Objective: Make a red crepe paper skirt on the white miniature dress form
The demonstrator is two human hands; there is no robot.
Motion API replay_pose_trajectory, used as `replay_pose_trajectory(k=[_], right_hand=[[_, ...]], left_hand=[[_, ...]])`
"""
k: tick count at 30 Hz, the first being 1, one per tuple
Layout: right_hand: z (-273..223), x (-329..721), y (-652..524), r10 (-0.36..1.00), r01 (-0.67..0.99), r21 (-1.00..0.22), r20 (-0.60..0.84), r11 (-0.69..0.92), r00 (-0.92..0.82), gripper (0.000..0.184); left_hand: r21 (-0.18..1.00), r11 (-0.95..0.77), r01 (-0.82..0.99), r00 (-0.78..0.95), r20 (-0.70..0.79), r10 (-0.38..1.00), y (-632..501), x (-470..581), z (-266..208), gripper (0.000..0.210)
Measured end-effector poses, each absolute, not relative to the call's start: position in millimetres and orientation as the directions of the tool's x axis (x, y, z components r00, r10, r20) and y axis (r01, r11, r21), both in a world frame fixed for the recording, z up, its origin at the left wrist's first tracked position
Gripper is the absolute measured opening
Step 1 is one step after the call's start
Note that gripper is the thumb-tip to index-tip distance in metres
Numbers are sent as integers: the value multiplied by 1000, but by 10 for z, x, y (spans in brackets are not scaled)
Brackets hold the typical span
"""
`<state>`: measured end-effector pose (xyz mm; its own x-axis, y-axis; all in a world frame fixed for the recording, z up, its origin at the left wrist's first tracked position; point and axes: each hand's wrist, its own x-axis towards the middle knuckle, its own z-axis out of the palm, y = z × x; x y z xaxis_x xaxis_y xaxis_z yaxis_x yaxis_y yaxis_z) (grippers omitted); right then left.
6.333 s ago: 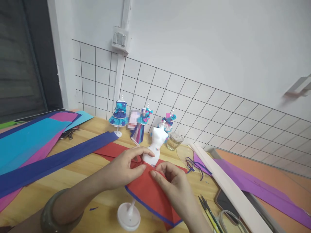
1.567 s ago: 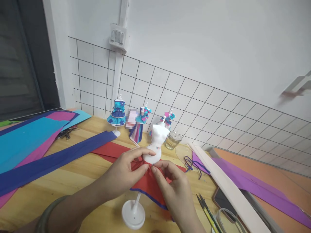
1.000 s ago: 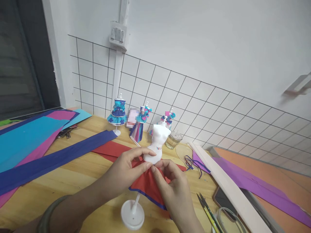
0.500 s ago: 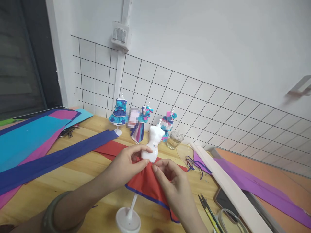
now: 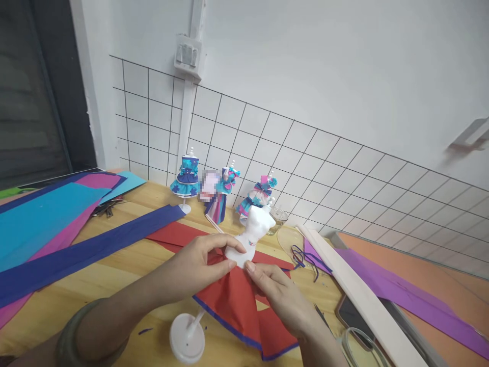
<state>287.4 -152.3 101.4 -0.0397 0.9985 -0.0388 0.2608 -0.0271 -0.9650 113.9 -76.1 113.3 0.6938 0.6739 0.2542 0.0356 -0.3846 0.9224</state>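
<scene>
Wood tbl w/ blue strip, red fabric, dressed mini mannequins & glass jar nr bk

"What room is on your feed?"
"From my end I see a white wall, with a black grid running along its lower part, slanting down to the right"
"Anything fixed up there?"
"A white box on vertical trunking at left, and a pale bracket far right"
"And the edges?"
"I have a dark panel at far left, a light wood-grained table below, and soft light across the wall"
</scene>
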Motion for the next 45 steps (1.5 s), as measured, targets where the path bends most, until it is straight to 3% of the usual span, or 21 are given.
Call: replay_pose_trajectory(k=[8,14,18,25,35,45], right_hand=[[937,2917,-1498,961,-1,-998,-57,-59,-272,43],[960,2868,-1534,965,-73,-992,-80,-102,-250,34],[997,2841,-1529,981,-31,-996,-77,-84,-176,24],[1034,2814,-1502,999,162,-987,-9,-16,44,30],[997,2671,-1510,979,362,-932,84,11,187,30],[994,2686,-1545,960,455,-888,187,75,207,25]], left_hand=[[959,-269,-87,752,240,614,-697,1077,1137,19],[966,-253,-53,772,200,604,-696,1016,1195,22],[960,-279,-28,756,203,622,-704,1022,1204,22],[924,-373,91,634,235,737,-705,1085,1181,21],[881,-467,77,645,313,697,-727,1105,1175,26],[907,-418,45,649,291,703,-747,1111,1178,23]])
